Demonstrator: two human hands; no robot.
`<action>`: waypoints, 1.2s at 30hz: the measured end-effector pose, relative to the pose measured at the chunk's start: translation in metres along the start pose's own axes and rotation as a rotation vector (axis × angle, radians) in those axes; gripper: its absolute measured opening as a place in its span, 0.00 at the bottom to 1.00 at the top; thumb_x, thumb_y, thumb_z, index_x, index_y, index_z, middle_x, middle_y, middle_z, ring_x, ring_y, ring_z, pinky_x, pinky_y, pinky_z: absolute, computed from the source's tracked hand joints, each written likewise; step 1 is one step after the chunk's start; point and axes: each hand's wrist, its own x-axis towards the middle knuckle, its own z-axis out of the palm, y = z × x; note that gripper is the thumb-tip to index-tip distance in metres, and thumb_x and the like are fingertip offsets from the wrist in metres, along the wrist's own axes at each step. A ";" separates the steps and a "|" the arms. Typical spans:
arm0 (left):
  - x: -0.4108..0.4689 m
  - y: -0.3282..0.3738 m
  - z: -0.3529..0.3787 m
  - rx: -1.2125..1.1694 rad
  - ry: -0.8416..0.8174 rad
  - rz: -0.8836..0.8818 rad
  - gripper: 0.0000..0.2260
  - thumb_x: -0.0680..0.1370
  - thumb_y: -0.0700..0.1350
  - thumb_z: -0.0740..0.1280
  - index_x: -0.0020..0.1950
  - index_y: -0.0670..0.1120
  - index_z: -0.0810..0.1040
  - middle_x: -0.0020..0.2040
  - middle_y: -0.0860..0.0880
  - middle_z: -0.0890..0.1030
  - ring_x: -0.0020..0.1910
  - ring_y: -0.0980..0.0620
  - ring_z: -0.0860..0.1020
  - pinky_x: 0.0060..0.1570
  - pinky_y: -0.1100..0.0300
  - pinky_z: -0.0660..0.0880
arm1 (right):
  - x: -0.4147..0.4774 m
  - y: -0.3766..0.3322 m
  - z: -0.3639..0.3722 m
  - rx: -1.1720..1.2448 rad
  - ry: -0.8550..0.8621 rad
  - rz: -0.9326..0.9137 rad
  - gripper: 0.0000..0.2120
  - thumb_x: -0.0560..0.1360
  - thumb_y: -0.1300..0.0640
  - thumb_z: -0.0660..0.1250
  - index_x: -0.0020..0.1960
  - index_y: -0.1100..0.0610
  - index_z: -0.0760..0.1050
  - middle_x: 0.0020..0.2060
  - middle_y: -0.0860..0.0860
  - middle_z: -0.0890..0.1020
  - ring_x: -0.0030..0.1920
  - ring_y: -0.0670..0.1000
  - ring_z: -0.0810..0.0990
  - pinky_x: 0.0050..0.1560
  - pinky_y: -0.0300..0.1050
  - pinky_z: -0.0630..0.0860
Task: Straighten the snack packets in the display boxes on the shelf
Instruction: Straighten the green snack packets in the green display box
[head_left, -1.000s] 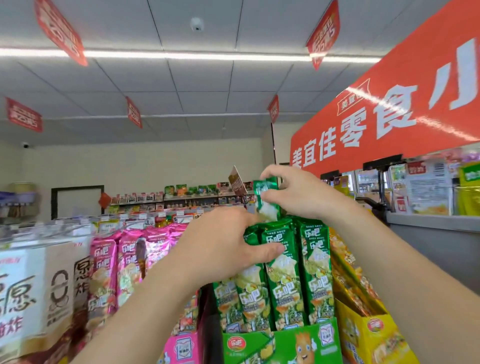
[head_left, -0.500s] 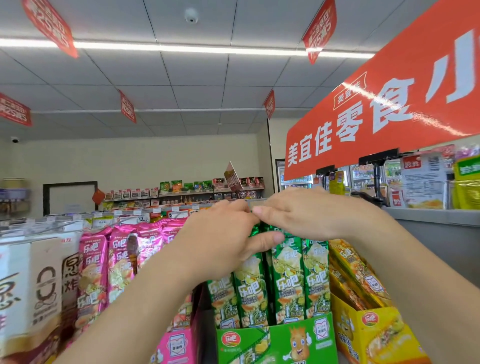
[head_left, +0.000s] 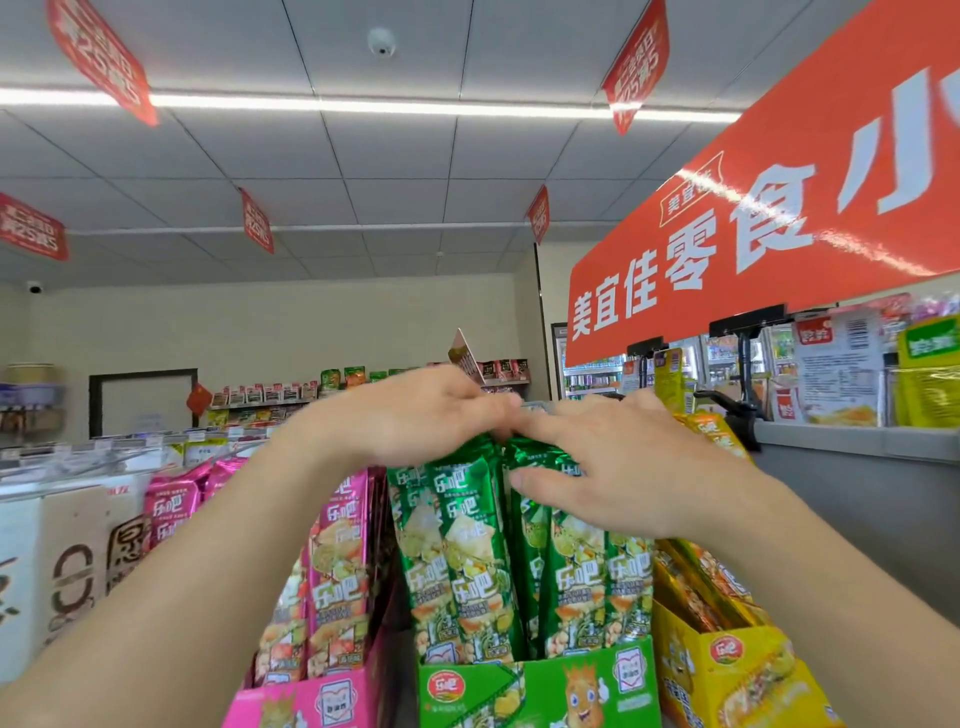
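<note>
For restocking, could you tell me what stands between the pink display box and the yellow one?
In the head view, the green display box, holding upright green packets, stands between them.

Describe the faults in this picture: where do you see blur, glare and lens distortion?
Head view: motion blur smears the left hand, the right hand less; the green packets read fairly sharp. Head view: a glare streak crosses the orange sign; the ceiling light strip is blown out; the wide-angle lens bows the ceiling grid.
</note>
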 end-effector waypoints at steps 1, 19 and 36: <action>0.010 0.000 -0.004 -0.028 0.060 -0.018 0.18 0.81 0.59 0.59 0.49 0.54 0.86 0.50 0.56 0.84 0.50 0.59 0.80 0.52 0.66 0.73 | -0.001 0.001 0.001 -0.004 0.001 0.001 0.26 0.77 0.33 0.47 0.73 0.37 0.60 0.58 0.42 0.74 0.65 0.48 0.69 0.61 0.60 0.62; 0.093 0.007 0.020 0.204 0.149 -0.289 0.06 0.77 0.44 0.69 0.51 0.42 0.82 0.48 0.46 0.83 0.40 0.48 0.82 0.45 0.55 0.80 | -0.005 0.002 0.013 0.192 0.184 0.082 0.19 0.80 0.39 0.50 0.61 0.42 0.75 0.54 0.41 0.79 0.61 0.45 0.69 0.61 0.55 0.60; -0.028 0.039 -0.003 -0.217 1.444 0.486 0.06 0.79 0.40 0.67 0.52 0.49 0.74 0.47 0.55 0.73 0.48 0.48 0.77 0.45 0.46 0.80 | -0.004 -0.006 -0.001 0.597 0.556 0.130 0.18 0.73 0.35 0.54 0.61 0.39 0.64 0.59 0.38 0.74 0.61 0.42 0.71 0.66 0.56 0.68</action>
